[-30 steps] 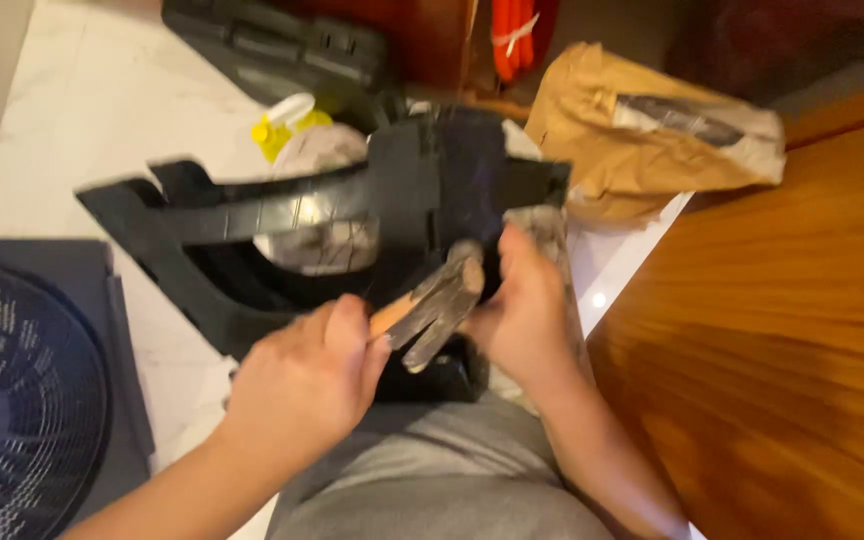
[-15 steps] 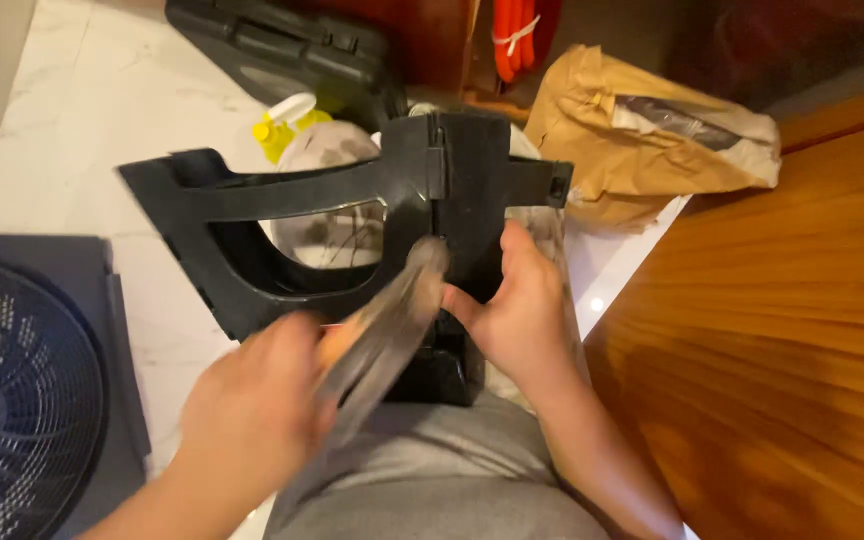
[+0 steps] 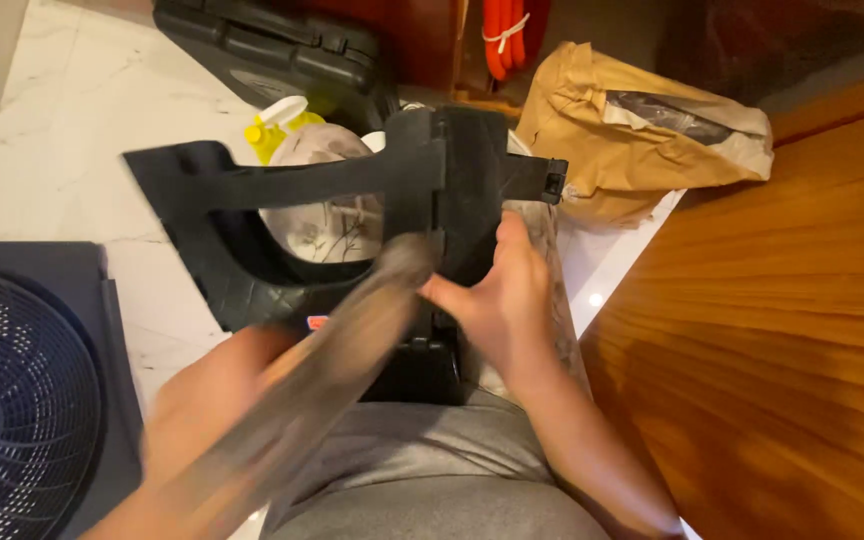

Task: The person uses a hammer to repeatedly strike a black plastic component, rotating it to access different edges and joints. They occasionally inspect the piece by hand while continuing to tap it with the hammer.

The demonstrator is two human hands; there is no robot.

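Observation:
A large black plastic frame (image 3: 352, 180) with a wide opening rests upright on my lap. My right hand (image 3: 502, 300) presses against its thick central block, thumb out and fingers on the far right side. My left hand (image 3: 202, 400) is motion-blurred at the lower left and grips a long metal tool (image 3: 352, 320) that looks like pliers with orange on the handle. The tool's tip reaches the lower edge of the block, close to my right thumb.
A black fan (image 3: 12, 400) lies at the lower left on the white marble floor (image 3: 62, 130). Behind the frame are a yellow spray bottle (image 3: 277, 120), a white bag (image 3: 322, 210), a black case (image 3: 282, 50) and a brown paper bag (image 3: 632, 130). Wooden flooring (image 3: 782, 330) fills the right.
My left hand has drawn the tool back down and to the left, away from my right hand. The black frame has tipped up higher, and my right hand has opened flatter against it.

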